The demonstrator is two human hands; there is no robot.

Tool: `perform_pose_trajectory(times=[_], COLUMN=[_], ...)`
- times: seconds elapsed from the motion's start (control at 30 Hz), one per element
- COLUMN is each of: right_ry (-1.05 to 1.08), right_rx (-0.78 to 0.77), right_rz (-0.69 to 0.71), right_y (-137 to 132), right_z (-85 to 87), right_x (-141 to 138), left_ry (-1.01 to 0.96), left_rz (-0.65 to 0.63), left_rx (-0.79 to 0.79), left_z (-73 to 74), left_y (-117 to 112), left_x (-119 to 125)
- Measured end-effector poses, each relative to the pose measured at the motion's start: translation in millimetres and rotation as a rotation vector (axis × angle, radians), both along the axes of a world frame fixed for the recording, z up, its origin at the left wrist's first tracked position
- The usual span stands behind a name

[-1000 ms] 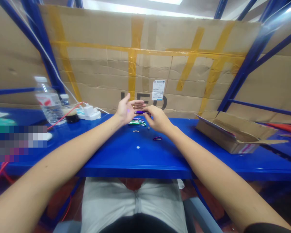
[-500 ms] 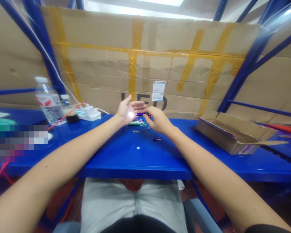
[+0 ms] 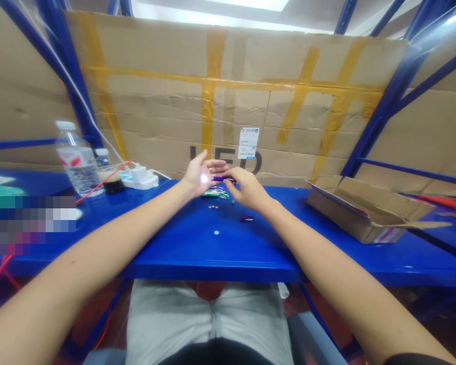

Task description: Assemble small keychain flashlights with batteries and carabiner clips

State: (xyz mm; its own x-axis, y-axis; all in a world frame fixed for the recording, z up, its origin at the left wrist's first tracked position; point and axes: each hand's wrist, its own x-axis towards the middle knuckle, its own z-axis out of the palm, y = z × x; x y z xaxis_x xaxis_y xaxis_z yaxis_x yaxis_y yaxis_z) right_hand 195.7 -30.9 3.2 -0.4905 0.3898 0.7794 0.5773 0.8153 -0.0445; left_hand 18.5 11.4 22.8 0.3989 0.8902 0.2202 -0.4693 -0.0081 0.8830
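Observation:
A small purple flashlight is held in my right hand, its fingers closed around the rear end. The light points left and throws a bright white spot on the palm of my left hand. That palm faces the light with thumb and fingers stretched out. Beneath the hands, several green and silvery slim pieces lie on the blue table. Nearer to me are several small button cells, a purple carabiner clip and a small white disc.
At the right stands an open cardboard box. On the left are a water bottle, a smaller bottle of dark liquid and a white power strip with cables. A large taped cardboard sheet closes off the back.

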Motion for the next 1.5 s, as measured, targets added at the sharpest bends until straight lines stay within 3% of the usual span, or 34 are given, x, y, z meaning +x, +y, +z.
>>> perform_pose_trajectory(times=[0.3, 0.7, 1.5], right_ry=[-0.011, -0.067, -0.053], right_rx=[0.031, 0.049, 0.092], right_rz=[-0.001, -0.007, -0.047], right_y=[3.0, 3.1, -0.6], right_z=[-1.0, 1.6, 4.9], right_x=[1.3, 0.0, -0.2], left_ry=[-0.016, 0.028, 0.087], left_rz=[0.041, 0.077, 0.048], left_rx=[-0.037, 0.038, 0.086], left_z=[1.1, -1.5, -1.4], left_y=[-1.3, 0.4, -0.4], left_x=[1.5, 2.7, 1.2])
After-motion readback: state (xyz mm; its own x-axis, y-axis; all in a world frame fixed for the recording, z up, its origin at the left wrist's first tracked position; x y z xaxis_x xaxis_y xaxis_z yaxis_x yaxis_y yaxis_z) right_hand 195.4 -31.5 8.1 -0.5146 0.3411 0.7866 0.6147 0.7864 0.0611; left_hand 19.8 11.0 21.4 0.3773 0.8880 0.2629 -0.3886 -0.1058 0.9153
